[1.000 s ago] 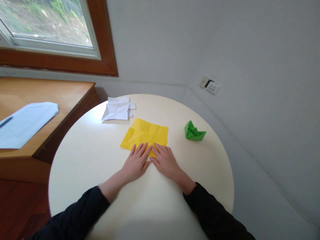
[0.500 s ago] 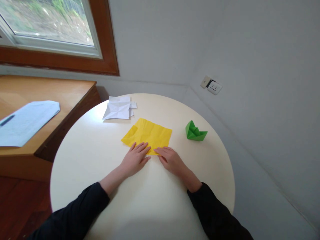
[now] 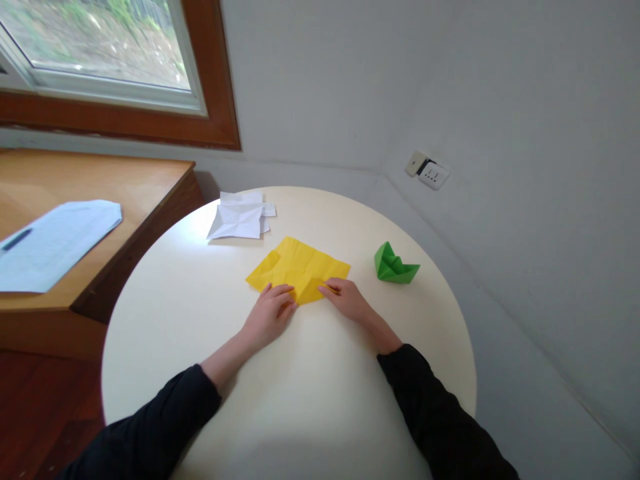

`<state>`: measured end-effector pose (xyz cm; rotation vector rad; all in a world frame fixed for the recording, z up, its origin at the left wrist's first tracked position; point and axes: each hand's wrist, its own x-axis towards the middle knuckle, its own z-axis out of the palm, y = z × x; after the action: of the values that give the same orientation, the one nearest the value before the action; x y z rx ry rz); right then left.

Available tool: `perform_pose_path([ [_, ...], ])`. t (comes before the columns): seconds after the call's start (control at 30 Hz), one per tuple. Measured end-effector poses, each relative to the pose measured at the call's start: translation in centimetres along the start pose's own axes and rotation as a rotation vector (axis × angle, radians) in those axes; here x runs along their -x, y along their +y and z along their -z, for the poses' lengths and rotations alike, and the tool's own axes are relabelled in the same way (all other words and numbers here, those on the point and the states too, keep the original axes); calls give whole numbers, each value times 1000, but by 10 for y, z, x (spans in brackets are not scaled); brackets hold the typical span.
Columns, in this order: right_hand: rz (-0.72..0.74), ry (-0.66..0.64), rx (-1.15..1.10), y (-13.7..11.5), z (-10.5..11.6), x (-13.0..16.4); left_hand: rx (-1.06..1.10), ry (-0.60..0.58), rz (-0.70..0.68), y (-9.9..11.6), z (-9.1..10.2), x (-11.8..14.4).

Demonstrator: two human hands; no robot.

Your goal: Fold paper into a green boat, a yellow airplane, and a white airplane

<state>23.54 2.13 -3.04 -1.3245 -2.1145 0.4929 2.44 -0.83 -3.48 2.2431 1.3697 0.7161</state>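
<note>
A creased sheet of yellow paper (image 3: 300, 263) lies on the round white table, its left corner and near edge folded in. My left hand (image 3: 270, 312) is at the paper's near left edge, with fingers curled and thumb meeting them on the edge. My right hand (image 3: 347, 298) pinches the near right edge between thumb and fingers, lifting it slightly. To the right of the paper sits a green folded paper boat (image 3: 395, 265), apart from both hands.
White folded papers (image 3: 237, 220) lie at the table's back left. The round table (image 3: 300, 400) stands near the wall. Farther left, a wooden desk (image 3: 150, 175) carries printed sheets (image 3: 60, 240) and a pen (image 3: 17, 240). A socket (image 3: 434, 175) is on the wall.
My hands have gone from lying flat on the paper to gripping its near edge. The right hand has moved slightly up, raising that edge a little.
</note>
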Motion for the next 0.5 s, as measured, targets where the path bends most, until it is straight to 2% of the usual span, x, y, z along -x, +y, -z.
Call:
perform_pose_path([
  [0.2, -33, 83, 95, 2, -8, -8, -38, 107, 33, -5, -3, -3],
  [0.5, -109, -4, 278, 2, -13, -19, -171, 126, 32, -2, -5, -5],
])
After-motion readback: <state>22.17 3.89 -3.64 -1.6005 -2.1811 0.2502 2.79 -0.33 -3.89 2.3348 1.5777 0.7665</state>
